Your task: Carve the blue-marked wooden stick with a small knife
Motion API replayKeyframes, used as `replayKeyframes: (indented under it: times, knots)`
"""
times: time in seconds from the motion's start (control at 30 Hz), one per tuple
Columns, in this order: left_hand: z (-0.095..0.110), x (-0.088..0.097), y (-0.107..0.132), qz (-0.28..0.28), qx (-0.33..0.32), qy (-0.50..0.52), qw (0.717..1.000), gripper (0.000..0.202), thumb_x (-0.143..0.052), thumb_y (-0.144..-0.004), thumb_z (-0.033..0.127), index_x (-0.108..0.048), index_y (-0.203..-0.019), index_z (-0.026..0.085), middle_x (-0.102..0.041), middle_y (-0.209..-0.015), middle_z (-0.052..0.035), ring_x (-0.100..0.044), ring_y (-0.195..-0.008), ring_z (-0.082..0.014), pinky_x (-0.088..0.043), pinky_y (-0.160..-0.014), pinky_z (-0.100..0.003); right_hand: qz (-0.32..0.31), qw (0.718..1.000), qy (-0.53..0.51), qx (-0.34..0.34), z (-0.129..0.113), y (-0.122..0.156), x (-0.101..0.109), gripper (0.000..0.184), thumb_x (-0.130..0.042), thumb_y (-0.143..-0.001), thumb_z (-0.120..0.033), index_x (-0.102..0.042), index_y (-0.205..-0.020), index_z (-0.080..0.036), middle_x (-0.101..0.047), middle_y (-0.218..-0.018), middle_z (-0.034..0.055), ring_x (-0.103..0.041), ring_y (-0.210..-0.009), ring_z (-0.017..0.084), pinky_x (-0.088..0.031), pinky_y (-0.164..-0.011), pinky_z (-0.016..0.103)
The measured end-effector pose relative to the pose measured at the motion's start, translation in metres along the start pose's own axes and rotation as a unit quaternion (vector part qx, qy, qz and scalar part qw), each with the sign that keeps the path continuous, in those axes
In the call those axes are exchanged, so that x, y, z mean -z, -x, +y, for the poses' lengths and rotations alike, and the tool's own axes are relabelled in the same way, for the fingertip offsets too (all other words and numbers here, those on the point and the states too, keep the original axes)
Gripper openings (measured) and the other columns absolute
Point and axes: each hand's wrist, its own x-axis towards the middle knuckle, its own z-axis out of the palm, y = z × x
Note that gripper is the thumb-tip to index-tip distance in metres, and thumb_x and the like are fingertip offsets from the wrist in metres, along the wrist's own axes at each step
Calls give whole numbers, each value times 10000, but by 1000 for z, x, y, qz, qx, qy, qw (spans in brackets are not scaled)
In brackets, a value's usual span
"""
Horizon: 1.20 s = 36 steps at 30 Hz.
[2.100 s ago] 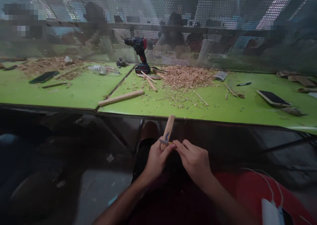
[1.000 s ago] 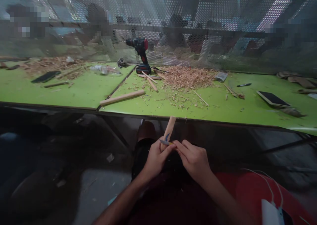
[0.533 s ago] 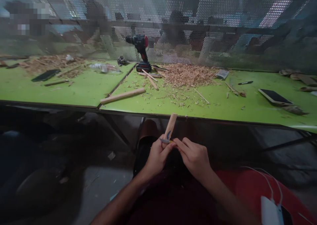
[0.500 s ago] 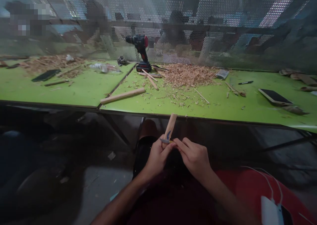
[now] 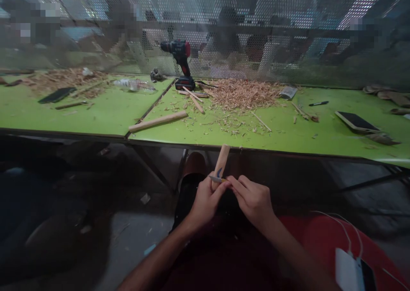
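My left hand [image 5: 205,199] is closed around the lower end of a flat piece of wood [image 5: 223,156], which points away from me just short of the table edge. A dark blue curved mark shows on the wood. In my right hand [image 5: 251,197] is a small knife [image 5: 217,179] with a yellow handle, mostly hidden by the fingers. Its blade lies crosswise over the wood, close below the blue mark. My left thumb reaches to the knife near the right fingertips.
On the green table [image 5: 153,141] stand a cordless drill [image 5: 182,62], a heap of wood shavings [image 5: 245,94], a wooden rod [image 5: 158,121], a pen [image 5: 318,103] and a phone [image 5: 357,121]. A mesh screen [image 5: 205,30] rises behind. A red seat [image 5: 307,231] with a white power bank [image 5: 347,269] is at my right.
The knife and both hands have shifted very slightly, the blade now tilting down more toward the right. The view has moved a little; the grip on both things is unchanged.
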Motion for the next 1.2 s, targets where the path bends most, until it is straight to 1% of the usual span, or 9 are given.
replayKeyframes:
  times: [0.1, 0.17, 0.3, 0.43, 0.63, 0.7, 0.83, 1.03, 1.2]
  knots:
    - [-1, 3, 0, -40, 5, 33, 999, 275, -630, -875, 427, -578, -817, 164, -535, -721, 23, -445, -643, -102, -393, -607, -208, -2, 1000, -14, 17, 3, 0, 0, 322, -440, -1043, -246, -732, -1124, -137, -654, -727, 15, -569, -580, 91, -362, -539, 236]
    - [-2, 3, 0, -49, 12, 58, 997, 279, -633, -879, 431, -557, -824, 168, -512, -714, 30, -428, -631, -96, -391, -601, -204, 0, 1000, -13, 17, 3, 1, 1, 327, -437, -1047, -248, -736, -1109, -129, -653, -719, 14, -574, -576, 91, -360, -536, 235]
    - [-1, -1, 2, -31, 9, 59, 998, 288, -650, -864, 428, -552, -803, 165, -518, -729, 28, -434, -644, -97, -399, -621, -211, 7, 1000, -3, 6, 2, 4, 3, 335, -429, -1050, -244, -738, -1105, -128, -654, -721, 15, -577, -575, 93, -360, -541, 236]
    - [3, -3, 1, -18, 11, 55, 998, 282, -677, -836, 420, -573, -786, 163, -550, -713, 27, -462, -648, -108, -405, -638, -225, -20, 1000, 6, -6, 0, 5, 5, 332, -430, -1050, -243, -730, -1143, -138, -667, -750, 27, -584, -600, 101, -363, -563, 246]
    - [3, -1, 2, -7, 14, 51, 999, 252, -672, -843, 393, -603, -812, 152, -570, -702, 29, -478, -646, -105, -392, -619, -213, 16, 999, 31, 2, -2, 4, 0, 294, -455, -1042, -242, -732, -1089, -157, -636, -703, 4, -553, -563, 102, -333, -537, 263]
    - [2, -2, 3, -3, 16, 53, 998, 260, -675, -841, 398, -609, -819, 148, -577, -703, 26, -481, -648, -105, -391, -616, -211, 14, 999, 37, 2, -3, 4, 0, 281, -462, -1039, -233, -726, -1091, -154, -633, -706, 6, -554, -569, 103, -334, -541, 264]
    - [2, -3, 3, 11, 19, 51, 998, 283, -702, -816, 406, -605, -776, 143, -567, -688, 23, -472, -651, -106, -386, -608, -209, 9, 999, 51, -10, -5, 6, 1, 273, -464, -1039, -235, -720, -1097, -159, -629, -706, 7, -548, -570, 103, -327, -541, 264]
    - [3, -6, 2, 31, 30, 48, 998, 298, -732, -785, 396, -589, -712, 145, -510, -633, 39, -414, -609, -96, -353, -565, -208, 14, 997, 70, -30, -10, 8, 1, 285, -462, -1043, -249, -724, -1109, -159, -639, -710, 12, -558, -588, 107, -333, -552, 263]
    - [5, -9, 1, 52, 39, 73, 995, 270, -747, -765, 373, -619, -718, 140, -530, -630, 35, -422, -604, -95, -363, -567, -205, 21, 996, 79, -48, -12, 8, -1, 290, -465, -1045, -257, -739, -1088, -173, -633, -687, 5, -555, -578, 104, -326, -543, 265]
